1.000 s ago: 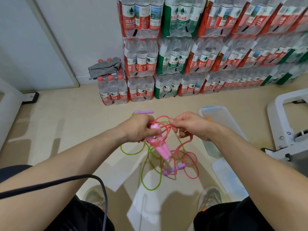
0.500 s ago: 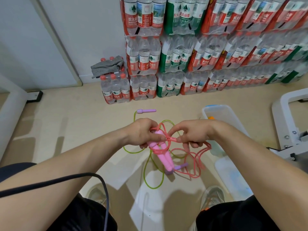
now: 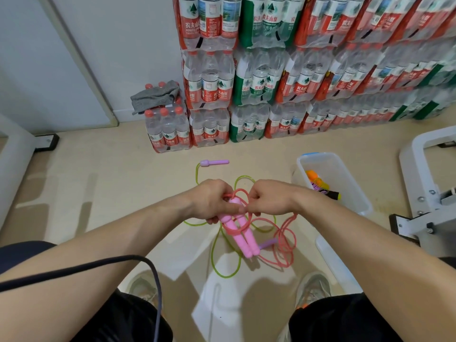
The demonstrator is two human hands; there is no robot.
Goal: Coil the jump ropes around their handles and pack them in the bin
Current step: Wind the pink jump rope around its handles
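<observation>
Pink handles (image 3: 240, 233): lying side by side, upper ends inside the left hand (image 3: 212, 201), lower ends pointing down toward the person.
Red rope (image 3: 283, 240): crossing the handles in turns; the slack is hanging in loops below the right hand (image 3: 271, 201).
Green rope (image 3: 222, 257): lying on the floor beneath both hands, its purple handle (image 3: 214, 162) lying beyond them.
Bin (image 3: 345, 178): standing on the floor, right of the right hand, holding coloured items.
Labels: bottle packs (image 3: 259, 77) are showing "农夫山泉".
Left hand: gripping the handles.
Right hand: pinching the red rope, knuckles up.
Forearms: converging, hands meeting over the handles.
</observation>
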